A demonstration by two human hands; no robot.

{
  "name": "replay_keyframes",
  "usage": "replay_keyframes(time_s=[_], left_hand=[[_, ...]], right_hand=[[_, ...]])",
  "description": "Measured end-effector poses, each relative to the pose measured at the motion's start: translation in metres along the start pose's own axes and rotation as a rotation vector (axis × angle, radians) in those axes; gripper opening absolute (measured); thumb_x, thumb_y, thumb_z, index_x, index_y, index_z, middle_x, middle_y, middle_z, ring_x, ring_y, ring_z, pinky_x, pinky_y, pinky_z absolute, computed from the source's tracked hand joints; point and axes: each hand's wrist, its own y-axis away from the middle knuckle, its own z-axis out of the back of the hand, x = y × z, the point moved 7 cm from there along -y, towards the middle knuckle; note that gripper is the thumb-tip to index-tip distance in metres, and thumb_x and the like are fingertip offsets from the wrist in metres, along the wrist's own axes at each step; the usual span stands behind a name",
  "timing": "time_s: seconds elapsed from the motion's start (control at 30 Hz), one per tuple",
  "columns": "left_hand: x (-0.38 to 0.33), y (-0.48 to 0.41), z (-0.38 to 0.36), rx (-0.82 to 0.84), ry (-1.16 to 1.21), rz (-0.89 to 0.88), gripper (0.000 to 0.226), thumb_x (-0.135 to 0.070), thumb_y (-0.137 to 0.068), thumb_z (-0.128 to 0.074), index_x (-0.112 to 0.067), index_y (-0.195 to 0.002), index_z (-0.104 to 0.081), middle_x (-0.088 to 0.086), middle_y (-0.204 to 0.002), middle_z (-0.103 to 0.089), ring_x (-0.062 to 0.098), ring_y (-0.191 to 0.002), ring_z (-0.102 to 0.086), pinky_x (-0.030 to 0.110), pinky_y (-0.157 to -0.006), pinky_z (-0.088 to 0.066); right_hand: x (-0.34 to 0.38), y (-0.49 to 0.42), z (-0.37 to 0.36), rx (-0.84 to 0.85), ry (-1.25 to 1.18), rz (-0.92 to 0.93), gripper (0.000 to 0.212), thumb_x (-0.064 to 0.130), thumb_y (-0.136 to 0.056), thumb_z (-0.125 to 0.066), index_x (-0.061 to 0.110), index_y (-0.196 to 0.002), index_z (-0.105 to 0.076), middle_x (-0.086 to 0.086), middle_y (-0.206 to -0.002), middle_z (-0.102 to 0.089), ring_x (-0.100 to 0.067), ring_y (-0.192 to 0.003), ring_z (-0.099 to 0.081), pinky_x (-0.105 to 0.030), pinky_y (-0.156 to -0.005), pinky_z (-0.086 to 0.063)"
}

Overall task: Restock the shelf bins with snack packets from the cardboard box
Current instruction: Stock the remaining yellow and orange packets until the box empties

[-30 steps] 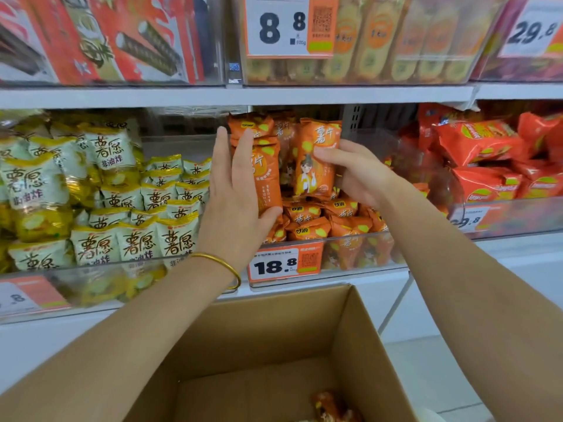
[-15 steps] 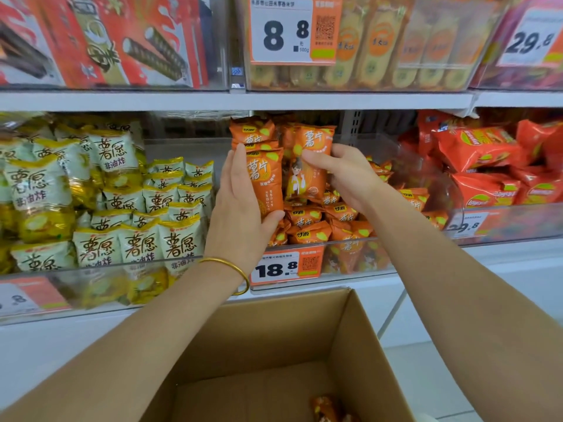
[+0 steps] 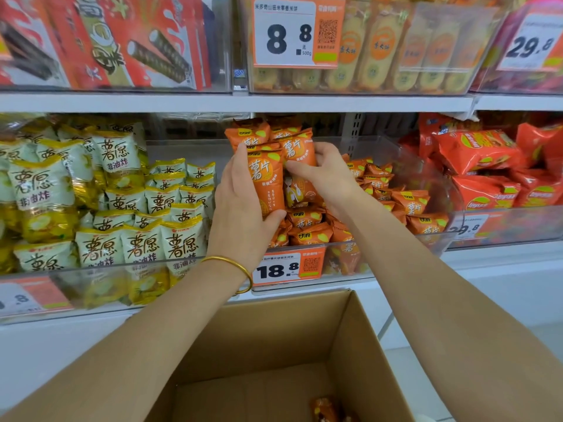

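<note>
At the middle shelf bin [image 3: 438, 236], the left hand [image 3: 243, 202] is clasping an upright orange packet [image 3: 266, 181], and the right hand [image 3: 327, 175] is pinching a second packet [image 3: 300, 147] touching it. Both are probably being stood in place. Next comes letting go and reaching into the cardboard box [image 3: 365, 345] for the loose packet [image 3: 326, 406] lying there.

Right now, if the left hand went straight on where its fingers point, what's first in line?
Likely the rear orange packet, standing just above the left hand, which grips the front orange packet. Depth unclear.
</note>
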Motion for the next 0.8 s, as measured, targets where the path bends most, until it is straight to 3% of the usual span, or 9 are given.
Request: replay_keyframes(time_s=[0.2, 0.33, 0.5, 0.8], left_hand=[[0.0, 0.001, -0.001, -0.002, -0.033, 0.015, 0.105, -0.027, -0.078, -0.076, -0.02, -0.151, -0.001, 0.005, -0.151, -0.025, 0.024, -0.137, -0.023, 0.04, -0.111, -0.027], [0.003, -0.001, -0.002, 0.021, -0.029, 0.022, 0.106, -0.027, -0.077, -0.076, -0.022, -0.151, -0.001, 0.006, -0.145, -0.033, 0.023, -0.133, -0.029, 0.039, -0.108, -0.031], [0.005, 0.0, -0.004, 0.027, -0.03, 0.028, 0.106, -0.028, -0.077, -0.077, -0.023, -0.151, -0.001, 0.006, -0.144, -0.034, 0.022, -0.133, -0.03, 0.04, -0.108, -0.033], [0.005, 0.005, -0.003, 0.043, 0.015, 0.032, 0.102, -0.032, -0.082, -0.071, -0.024, -0.151, 0.005, 0.003, -0.147, -0.03, 0.02, -0.136, -0.027, 0.039, -0.109, -0.032]], right_hand=[[-0.015, 0.009, 0.007, -0.105, -0.249, -0.079, 0.063, 0.023, -0.086, -0.071, 0.011, -0.138, -0.039, -0.006, -0.126, -0.058, -0.021, -0.11, -0.061, -0.044, -0.093, -0.054], [-0.005, 0.015, -0.005, -0.119, 0.007, 0.025, 0.06, 0.022, -0.092, -0.063, 0.011, -0.141, -0.03, -0.006, -0.133, -0.049, -0.016, -0.118, -0.051, -0.035, -0.1, -0.047], [0.007, 0.018, -0.008, -0.008, 0.232, 0.075, 0.059, 0.02, -0.093, -0.06, 0.008, -0.141, -0.027, -0.008, -0.138, -0.044, -0.02, -0.125, -0.046, -0.026, -0.095, -0.041], [0.007, 0.021, -0.005, 0.057, 0.256, 0.021, 0.078, 0.01, -0.087, -0.068, 0.011, -0.147, -0.019, -0.007, -0.141, -0.042, -0.021, -0.127, -0.045, -0.024, -0.092, -0.038]])
